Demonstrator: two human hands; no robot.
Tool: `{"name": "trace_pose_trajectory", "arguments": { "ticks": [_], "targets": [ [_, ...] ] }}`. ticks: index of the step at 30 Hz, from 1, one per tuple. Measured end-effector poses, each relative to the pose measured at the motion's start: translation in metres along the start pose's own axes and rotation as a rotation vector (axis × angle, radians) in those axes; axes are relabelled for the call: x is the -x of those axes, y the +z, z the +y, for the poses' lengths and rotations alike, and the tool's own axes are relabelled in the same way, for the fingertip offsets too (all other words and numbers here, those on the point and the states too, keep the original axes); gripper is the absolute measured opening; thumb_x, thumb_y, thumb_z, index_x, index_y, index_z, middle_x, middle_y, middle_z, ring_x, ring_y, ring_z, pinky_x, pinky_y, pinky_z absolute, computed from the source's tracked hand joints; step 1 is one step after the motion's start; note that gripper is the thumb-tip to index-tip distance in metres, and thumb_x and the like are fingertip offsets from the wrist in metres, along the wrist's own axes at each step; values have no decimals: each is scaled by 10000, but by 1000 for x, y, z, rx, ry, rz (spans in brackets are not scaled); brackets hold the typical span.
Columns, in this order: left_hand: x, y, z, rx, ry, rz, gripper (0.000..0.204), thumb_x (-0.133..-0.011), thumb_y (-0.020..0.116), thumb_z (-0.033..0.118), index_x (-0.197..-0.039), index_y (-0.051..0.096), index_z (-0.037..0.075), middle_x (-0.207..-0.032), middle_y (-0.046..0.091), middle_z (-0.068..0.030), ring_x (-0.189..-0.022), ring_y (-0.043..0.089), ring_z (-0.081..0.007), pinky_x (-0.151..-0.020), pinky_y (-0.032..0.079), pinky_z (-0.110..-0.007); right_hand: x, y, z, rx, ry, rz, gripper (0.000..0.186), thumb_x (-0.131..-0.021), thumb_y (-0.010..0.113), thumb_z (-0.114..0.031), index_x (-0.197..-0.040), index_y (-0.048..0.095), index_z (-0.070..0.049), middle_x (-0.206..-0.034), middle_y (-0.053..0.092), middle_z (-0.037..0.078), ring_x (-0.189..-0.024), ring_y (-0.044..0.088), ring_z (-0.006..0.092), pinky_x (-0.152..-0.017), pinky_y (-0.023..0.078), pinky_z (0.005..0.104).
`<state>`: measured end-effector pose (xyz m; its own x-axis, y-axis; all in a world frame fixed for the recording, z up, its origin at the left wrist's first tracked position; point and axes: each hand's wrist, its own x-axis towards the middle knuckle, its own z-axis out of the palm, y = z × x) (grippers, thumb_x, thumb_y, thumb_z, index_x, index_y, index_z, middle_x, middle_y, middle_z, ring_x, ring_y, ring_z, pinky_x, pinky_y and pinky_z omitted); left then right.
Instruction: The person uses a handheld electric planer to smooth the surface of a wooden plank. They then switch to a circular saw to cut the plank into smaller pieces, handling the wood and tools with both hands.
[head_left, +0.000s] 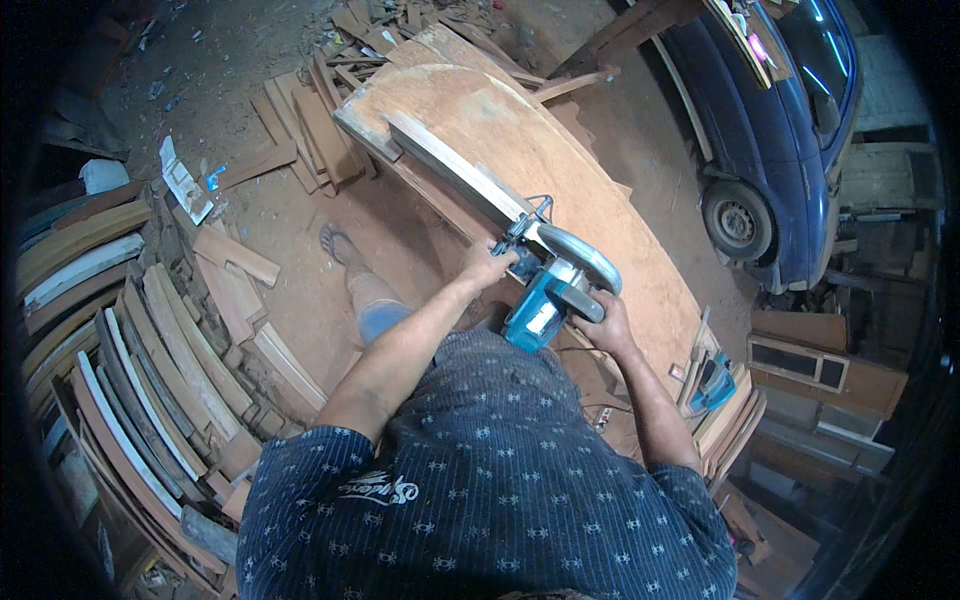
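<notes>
A teal circular saw (545, 290) with a grey blade guard rests over the near end of a long wooden board (450, 165). My right hand (608, 325) is wrapped round the saw's dark rear handle. At the saw's front left, my left hand (487, 265) is closed against the edge by the base plate; what its fingers grip is partly hidden. The board lies along the left side of a wide wooden worktable (610, 215). The saw blade itself is hidden under the guard.
Curved and straight timber pieces (170, 370) are stacked at the left. Loose planks (310, 130) lie on the floor beyond the table. A blue car (770, 140) stands at the far right. Another teal power tool (712, 385) sits on boards near my right arm.
</notes>
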<state>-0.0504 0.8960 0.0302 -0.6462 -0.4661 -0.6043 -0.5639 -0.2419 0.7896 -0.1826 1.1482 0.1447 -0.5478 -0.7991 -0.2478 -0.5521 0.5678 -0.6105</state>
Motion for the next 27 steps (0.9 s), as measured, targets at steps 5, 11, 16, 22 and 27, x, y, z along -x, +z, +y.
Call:
{"name": "trace_pose_trajectory", "arguments": {
  "ticks": [5, 11, 16, 22, 27],
  "targets": [
    [-3, -10, -1, 11, 29, 12, 330, -841, 806, 279, -960, 676, 0, -810, 716, -72, -638, 664, -126, -588, 537, -294, -7, 3, -8, -83, 20, -8, 333, -709, 842, -189, -985, 745, -29, -943, 714, 194, -899, 697, 368, -833, 541, 452],
    [-1, -17, 10, 4, 8, -16, 361, -843, 810, 279, -1001, 678, -18, -837, 728, -77, -664, 680, -123, -598, 551, -290, -11, 0, -24, -34, 11, -1, 337, -717, 828, -200, -992, 742, -25, -944, 712, 198, -906, 690, 385, -836, 541, 455],
    [-6, -25, 6, 83, -2, -14, 361, -848, 818, 270, -1022, 678, -15, -855, 733, -80, -671, 687, -123, -600, 558, -272, -17, 6, -22, -47, -16, 34, 355, -712, 820, -209, -1007, 745, -26, -972, 722, 220, -949, 700, 407, -842, 546, 469],
    [-2, -36, 17, 93, -37, -41, 369, -864, 811, 225, -1066, 651, -39, -840, 710, -80, -659, 659, -115, -590, 557, -262, -23, -1, -43, -71, 7, -20, 338, -711, 815, -188, -1003, 747, -34, -917, 721, 227, -882, 705, 416, -795, 553, 470],
    [-1, -36, 16, 139, -23, 29, 325, -826, 820, 216, -1001, 688, -25, -821, 732, -85, -643, 679, -129, -582, 554, -282, -22, -4, -55, -107, 18, -9, 323, -706, 816, -179, -992, 746, -45, -890, 716, 226, -863, 699, 419, -785, 549, 473]
  ]
}}
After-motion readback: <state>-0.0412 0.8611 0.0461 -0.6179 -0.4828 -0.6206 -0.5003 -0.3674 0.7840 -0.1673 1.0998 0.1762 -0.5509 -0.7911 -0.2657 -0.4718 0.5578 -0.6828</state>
